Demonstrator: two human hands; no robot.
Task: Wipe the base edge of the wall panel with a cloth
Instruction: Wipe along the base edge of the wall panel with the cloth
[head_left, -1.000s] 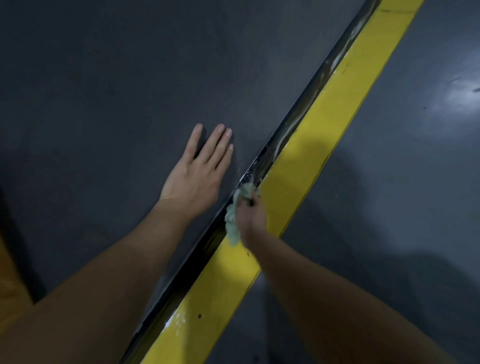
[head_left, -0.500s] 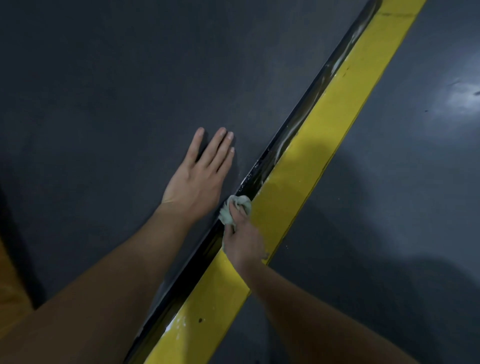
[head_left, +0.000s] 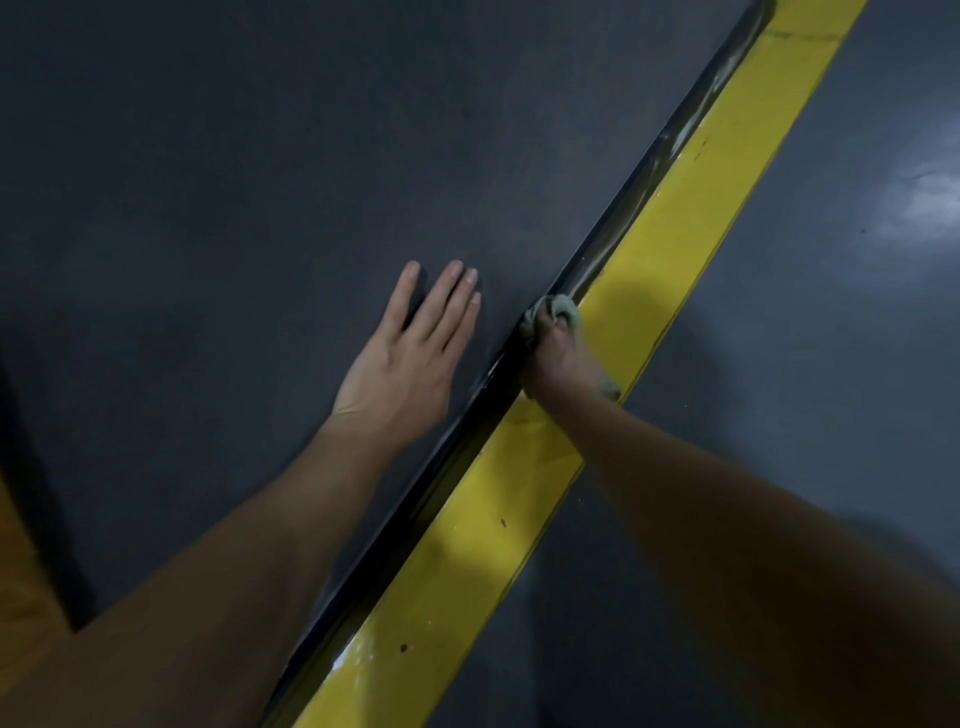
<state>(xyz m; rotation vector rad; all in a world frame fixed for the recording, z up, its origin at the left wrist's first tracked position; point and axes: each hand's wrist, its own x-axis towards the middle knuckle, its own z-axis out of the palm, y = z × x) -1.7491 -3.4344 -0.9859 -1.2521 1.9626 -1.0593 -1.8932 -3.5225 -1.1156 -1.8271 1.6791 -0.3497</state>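
Cloth (head_left: 565, 310), pale green and bunched, sits in the right hand (head_left: 558, 361), whose fingers curl round it and press it onto the base edge (head_left: 460, 431), the glossy black strip between the dark wall panel (head_left: 260, 182) and a yellow stripe (head_left: 701, 171). A scrap of cloth shows below the hand too. The left hand (head_left: 410, 358) lies flat on the panel just beside the edge, fingers straight. Grey floor (head_left: 779, 364) lies beyond the stripe, with pale glare at right.

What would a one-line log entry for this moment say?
left hand: flat on wall panel | right hand: presses cloth on base edge | yellow stripe: alongside
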